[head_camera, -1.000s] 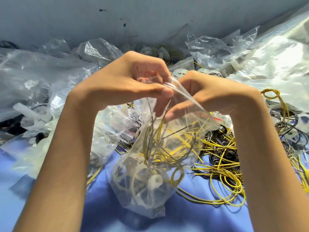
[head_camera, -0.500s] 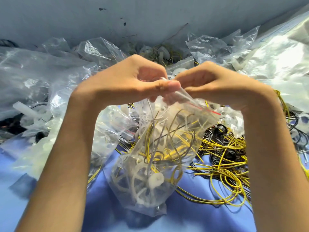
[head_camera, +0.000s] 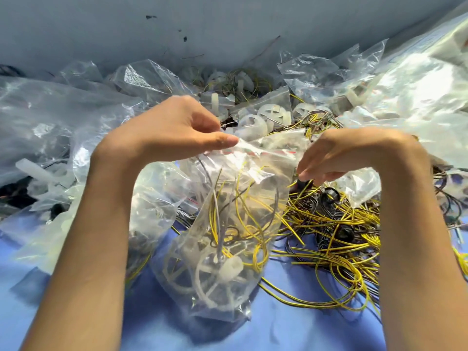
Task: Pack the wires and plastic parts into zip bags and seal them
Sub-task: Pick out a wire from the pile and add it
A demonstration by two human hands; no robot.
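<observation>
1. Left hand (head_camera: 172, 127): raised above the counter, thumb and curled fingers pinching the left end of the mouth of the zip bag (head_camera: 228, 224).
2. Right hand (head_camera: 354, 153): level with the left, fingers curled downward, fingertips gripping the right end of the same mouth. Exact pinch partly hidden behind the knuckles.
3. Zip bag: clear, hanging between both hands, mouth drawn out flat from one hand to the other. Red seal strip (head_camera: 266, 153) running along the mouth; pressed closed or not, cannot tell. Bottom corner down at the counter; touching or just clear of it, cannot tell.
4. Contents: yellow and grey wires (head_camera: 248, 214) in loose loops through the upper and middle part; white plastic parts (head_camera: 228, 272), spoked rings, settled at the bottom.
5. Counter (head_camera: 291, 333): blue covering, visible in front of the bag and between the forearms.
6. Right of the bag: loose wires (head_camera: 329, 264), yellow and dark, in a tangled heap on the counter, running beneath the right forearm. Black round pieces (head_camera: 329, 195) lodged among them.
7. Left of the bag, beneath the left forearm: filled bags (head_camera: 157, 198), clear, lying on the counter.
8. Beyond the hands: white wheels (head_camera: 273, 115), spoked, mixed with more wire.
9. Far left and far right: crumpled clear bags (head_camera: 50, 117) in heaps against the wall.
10. Wall (head_camera: 228, 21): grey, a few dark marks.
</observation>
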